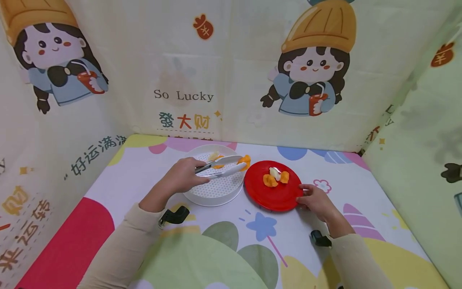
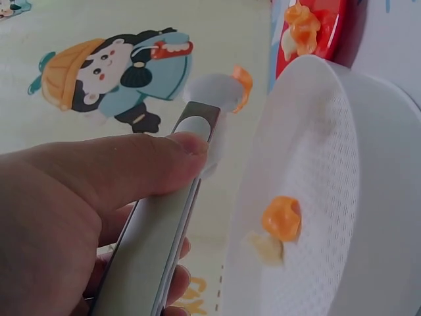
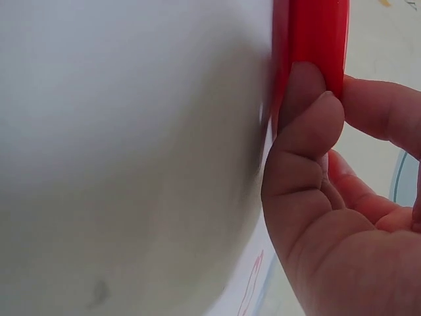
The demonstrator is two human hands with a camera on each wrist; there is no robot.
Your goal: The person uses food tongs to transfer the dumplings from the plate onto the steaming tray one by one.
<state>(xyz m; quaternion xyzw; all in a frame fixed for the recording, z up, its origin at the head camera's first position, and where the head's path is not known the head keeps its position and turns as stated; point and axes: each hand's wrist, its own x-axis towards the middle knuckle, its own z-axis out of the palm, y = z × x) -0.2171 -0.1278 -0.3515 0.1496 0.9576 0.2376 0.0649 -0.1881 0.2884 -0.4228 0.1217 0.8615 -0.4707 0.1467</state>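
Note:
My left hand grips a pair of metal tongs with pale tips, thumb along the upper arm. At the tips sits an orange crinkled food piece, above the right rim of a round white strainer basket. Inside the basket's perforated floor lie another orange piece and a pale yellowish piece. My right hand pinches the right rim of a red plate. On the plate are two orange pieces and a white piece.
The basket and plate stand side by side on a table covered with a colourful printed cloth. Behind them hangs a pale curtain with cartoon figures, and similar sheets close off both sides.

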